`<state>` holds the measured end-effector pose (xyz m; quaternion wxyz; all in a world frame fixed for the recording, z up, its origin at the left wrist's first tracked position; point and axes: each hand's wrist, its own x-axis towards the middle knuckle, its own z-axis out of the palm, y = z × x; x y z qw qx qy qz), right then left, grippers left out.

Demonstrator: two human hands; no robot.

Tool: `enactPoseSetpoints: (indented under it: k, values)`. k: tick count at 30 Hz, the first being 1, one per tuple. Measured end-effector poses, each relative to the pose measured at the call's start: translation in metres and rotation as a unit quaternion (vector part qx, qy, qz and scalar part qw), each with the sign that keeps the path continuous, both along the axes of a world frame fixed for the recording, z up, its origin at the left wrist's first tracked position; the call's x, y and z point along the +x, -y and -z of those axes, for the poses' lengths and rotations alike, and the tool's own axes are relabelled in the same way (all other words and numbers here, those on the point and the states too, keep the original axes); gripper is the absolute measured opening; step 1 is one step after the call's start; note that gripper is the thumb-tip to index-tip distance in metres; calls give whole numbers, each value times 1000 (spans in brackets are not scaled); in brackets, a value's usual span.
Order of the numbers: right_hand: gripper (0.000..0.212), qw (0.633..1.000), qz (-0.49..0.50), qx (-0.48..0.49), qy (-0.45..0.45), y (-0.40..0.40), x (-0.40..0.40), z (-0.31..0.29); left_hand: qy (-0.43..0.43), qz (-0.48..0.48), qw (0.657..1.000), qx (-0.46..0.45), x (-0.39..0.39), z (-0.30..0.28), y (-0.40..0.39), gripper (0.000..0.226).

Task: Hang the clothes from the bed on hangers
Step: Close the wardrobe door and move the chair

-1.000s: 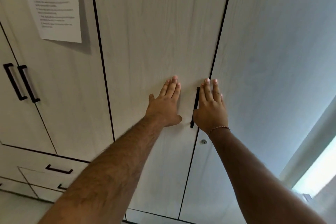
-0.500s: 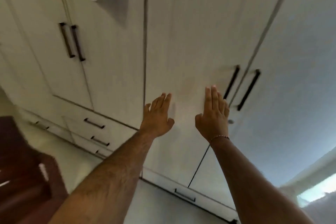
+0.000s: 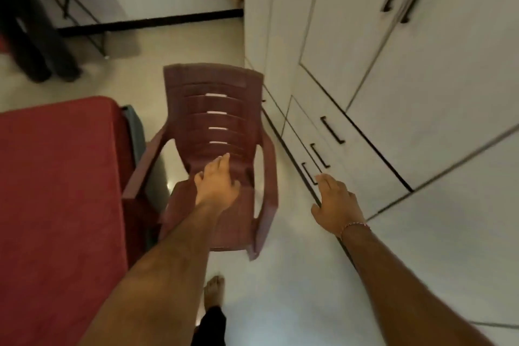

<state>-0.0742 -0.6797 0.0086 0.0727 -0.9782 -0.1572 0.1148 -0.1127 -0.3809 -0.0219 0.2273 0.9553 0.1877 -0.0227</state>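
Both hands reach forward, holding nothing.
Left hand [image 3: 216,182], fingers straight, over the brown chair [image 3: 213,109] mid-frame; right hand [image 3: 335,205] spread beside the wardrobe [image 3: 421,93]; red bed [image 3: 56,177] lower left.

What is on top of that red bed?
The visible part of the red bed shows only its red cover, no clothes. The left arm hides its near corner, and the rest lies out of frame.

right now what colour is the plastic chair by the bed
The chair is a dark reddish brown, clearest in the head view.
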Motion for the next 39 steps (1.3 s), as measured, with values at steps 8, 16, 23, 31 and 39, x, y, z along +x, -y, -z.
enactPoseSetpoints:
  k: [8,16,23,31,39]
  values:
    - [73,994,-16,9,-110,-140,58,63,-43,-117,992,-31,20,37,-161,71]
    - [65,980,53,35,-188,-204,97,130,-96,-169,979,-64,35,82,-246,68]
    - [67,971,116,14,-207,-210,143,154,-183,-180,966,-42,63,102,-272,72]
    - [80,952,152,-19,-266,-204,174,186,-303,-222,926,-21,99,124,-315,84]
    - [101,941,216,-37,-257,-205,189,226,-379,-257,889,-27,135,174,-327,94]
